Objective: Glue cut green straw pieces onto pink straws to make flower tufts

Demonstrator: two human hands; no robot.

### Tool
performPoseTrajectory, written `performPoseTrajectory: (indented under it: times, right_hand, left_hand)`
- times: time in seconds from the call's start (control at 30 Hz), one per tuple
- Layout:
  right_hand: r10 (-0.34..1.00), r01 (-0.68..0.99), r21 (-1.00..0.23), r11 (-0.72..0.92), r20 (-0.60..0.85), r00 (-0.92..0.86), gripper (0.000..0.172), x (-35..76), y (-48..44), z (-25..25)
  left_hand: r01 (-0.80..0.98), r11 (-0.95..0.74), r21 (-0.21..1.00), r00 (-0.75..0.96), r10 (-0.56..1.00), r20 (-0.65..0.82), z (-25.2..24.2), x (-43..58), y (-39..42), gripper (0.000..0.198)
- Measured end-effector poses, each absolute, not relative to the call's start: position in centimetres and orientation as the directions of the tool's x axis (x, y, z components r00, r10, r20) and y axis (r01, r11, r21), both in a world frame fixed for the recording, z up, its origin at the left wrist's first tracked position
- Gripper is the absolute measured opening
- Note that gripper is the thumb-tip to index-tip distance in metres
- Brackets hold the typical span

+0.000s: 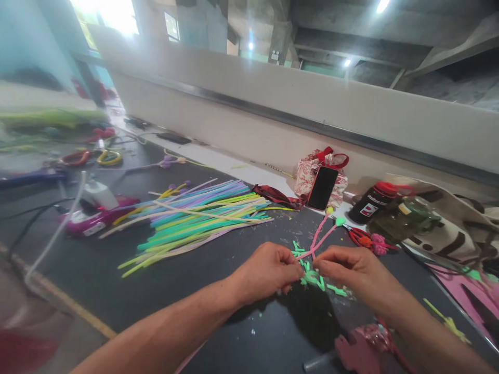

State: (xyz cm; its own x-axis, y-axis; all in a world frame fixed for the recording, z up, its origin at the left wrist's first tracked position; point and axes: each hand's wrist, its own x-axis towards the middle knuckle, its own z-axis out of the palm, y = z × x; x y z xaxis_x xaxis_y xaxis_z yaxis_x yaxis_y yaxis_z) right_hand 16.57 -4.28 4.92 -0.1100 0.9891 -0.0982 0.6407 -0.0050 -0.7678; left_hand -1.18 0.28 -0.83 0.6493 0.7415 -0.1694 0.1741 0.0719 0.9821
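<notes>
Over the dark table, my left hand [275,267] is closed in a pinch at the lower end of a pink pipe cleaner [325,237] with a green tip. My right hand [345,262] has thumb and fingers pressed together beside a second pink pipe cleaner [318,231], yellow at its tip. The two pink stems cross just above my fingertips. Whether the right fingers grip a stem or a smaller piece is hidden. Short cut green pieces [314,279] lie in a small heap below and between my hands.
Left lies a pile of long coloured pipe cleaners [202,218], beside a magenta glue-gun-like device [91,221]. Behind stand a phone [323,188] against a patterned pouch [304,174], a black bottle [370,203] and a greenish jar [405,221]. Red-handled pliers [360,239] lie right.
</notes>
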Motion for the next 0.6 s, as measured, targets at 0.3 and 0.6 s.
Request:
performPoseTrajectory:
  times: [0.3,0.6]
  right_hand:
    - [0.991,0.786,-0.611,0.101,-0.012,-0.137,0.013,15.7,-4.6,4.6]
    - [0.969,0.851,-0.471,0.232,0.032,-0.246,0.016,15.9,-4.4,4.1]
  left_hand:
    - [0.235,0.07,0.97,0.619,0.758,-0.204,-0.7,-1.1,0.3,0.023]
    - [0.354,-0.163,0.921,0.607,0.789,-0.094,0.4,-1.3,-0.1,0.02]
